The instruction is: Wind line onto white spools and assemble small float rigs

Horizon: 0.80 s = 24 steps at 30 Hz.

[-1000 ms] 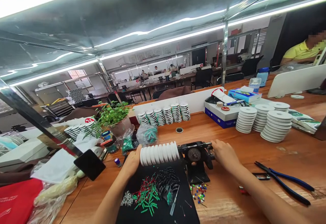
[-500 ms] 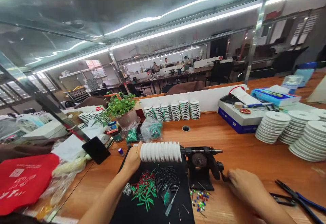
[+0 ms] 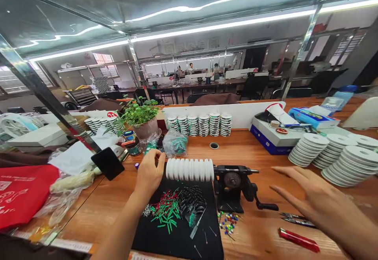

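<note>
At the left end of a row of white spools, my left hand has its fingers curled together. Whatever its fingertips may grip there is hidden. The spools sit side by side on the shaft of a black hand-cranked winding machine. My right hand is open in the air, fingers stretched out, right of the crank handle and apart from it. Below it on the table lie a red-handled tool and pliers.
A black mat bears red, green and black small pieces. Colour-headed pins lie beside it. Behind are stacked wound spools, a potted plant and a plastic bag. White disc stacks and a box stand right.
My right hand has let go of the crank handle, risen to the right and opened. My left hand has shifted slightly left and up at the spools' end. The view has moved.
</note>
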Motion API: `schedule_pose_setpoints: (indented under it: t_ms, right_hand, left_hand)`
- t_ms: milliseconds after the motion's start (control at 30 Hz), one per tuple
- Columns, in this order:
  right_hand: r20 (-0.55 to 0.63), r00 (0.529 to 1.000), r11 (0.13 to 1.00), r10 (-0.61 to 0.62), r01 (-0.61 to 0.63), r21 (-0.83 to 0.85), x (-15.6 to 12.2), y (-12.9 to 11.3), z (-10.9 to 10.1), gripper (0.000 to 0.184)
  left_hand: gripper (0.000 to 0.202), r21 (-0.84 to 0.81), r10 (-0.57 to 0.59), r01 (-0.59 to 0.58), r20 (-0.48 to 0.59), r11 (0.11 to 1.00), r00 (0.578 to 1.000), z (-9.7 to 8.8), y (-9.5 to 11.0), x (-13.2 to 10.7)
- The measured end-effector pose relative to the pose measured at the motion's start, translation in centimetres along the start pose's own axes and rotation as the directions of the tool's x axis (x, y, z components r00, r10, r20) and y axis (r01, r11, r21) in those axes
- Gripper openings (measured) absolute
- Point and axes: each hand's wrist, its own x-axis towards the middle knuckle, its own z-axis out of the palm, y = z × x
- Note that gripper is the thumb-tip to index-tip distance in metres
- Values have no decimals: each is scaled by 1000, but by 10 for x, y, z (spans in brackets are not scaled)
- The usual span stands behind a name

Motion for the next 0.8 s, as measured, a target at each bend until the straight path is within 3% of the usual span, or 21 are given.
schedule_pose_setpoints:
  t_ms: [67, 133, 200, 300, 400, 533, 800]
  right_hand:
    - [-112, 989, 993, -101, 106, 43, 14, -36, -6, 41]
    - [-138, 957, 959, -254, 268, 92, 32, -75, 3, 42]
    - [-102, 927, 921, -361, 371, 117, 47, -106, 21, 55]
    - [-57, 916, 905, -396, 400, 143, 63, -129, 49, 70]
    - [-60, 927, 913, -371, 376, 160, 72, -134, 62, 58]
    - [-52, 922, 901, -384, 386, 198, 78, -134, 59, 44]
    - [-63, 918, 899, -393, 397, 186, 79, -136, 59, 39]
  left_hand:
    - [19, 58, 266, -262, -74, 963, 961, -2, 20, -10]
    - [25, 66, 510, -511, 37, 857, 859, 6, 40, -22]
    - [41, 55, 596, -611, 161, 790, 786, 18, 53, -28]
    - [51, 24, 565, -593, 273, 805, 778, 32, 59, -25]
    - [46, -19, 528, -557, 346, 831, 776, 32, 59, -12]
    - [44, -13, 490, -526, 383, 851, 783, 26, 63, -3]
    - [39, 23, 431, -474, 380, 880, 819, 31, 67, -3]
